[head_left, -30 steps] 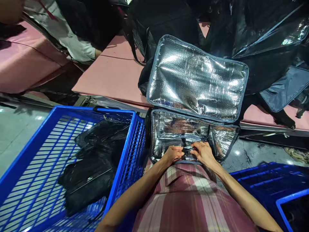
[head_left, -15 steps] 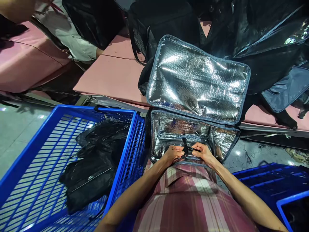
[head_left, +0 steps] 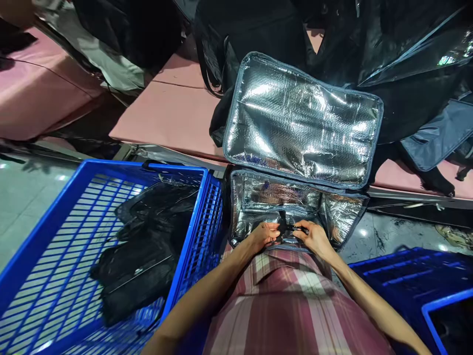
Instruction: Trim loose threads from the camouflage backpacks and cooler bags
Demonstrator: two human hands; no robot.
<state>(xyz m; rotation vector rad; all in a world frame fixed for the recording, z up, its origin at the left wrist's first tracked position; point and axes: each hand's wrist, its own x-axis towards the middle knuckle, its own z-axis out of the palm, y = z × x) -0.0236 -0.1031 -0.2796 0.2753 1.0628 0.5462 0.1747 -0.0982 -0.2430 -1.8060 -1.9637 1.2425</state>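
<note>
An insulated bag (head_left: 343,217) with shiny silver lining stands open against my body. Its padded lid (head_left: 303,123), edged in grey-blue, is folded back onto the pink surface. Over the bag's opening, my left hand (head_left: 266,235) is closed, pinching a black strap (head_left: 283,228) between thumb and fingers. From the other side, my right hand (head_left: 312,237) is closed in a pinch on the strap's slim dark end. Whether that end carries a small fitting is too dark to make out. Both hands stay close together, at the bag's near edge.
To the left stands a blue plastic basket (head_left: 79,217) holding black bags (head_left: 140,276). Another blue basket (head_left: 410,268) is at lower right. Dark bags (head_left: 254,44) are heaped along the pink worktable (head_left: 166,113). Part of another person in pale clothing (head_left: 121,69) shows at upper left.
My hands remain at the strap, with the left shifted very slightly left. At upper left, the other person and the black item there have moved a little leftward.
</note>
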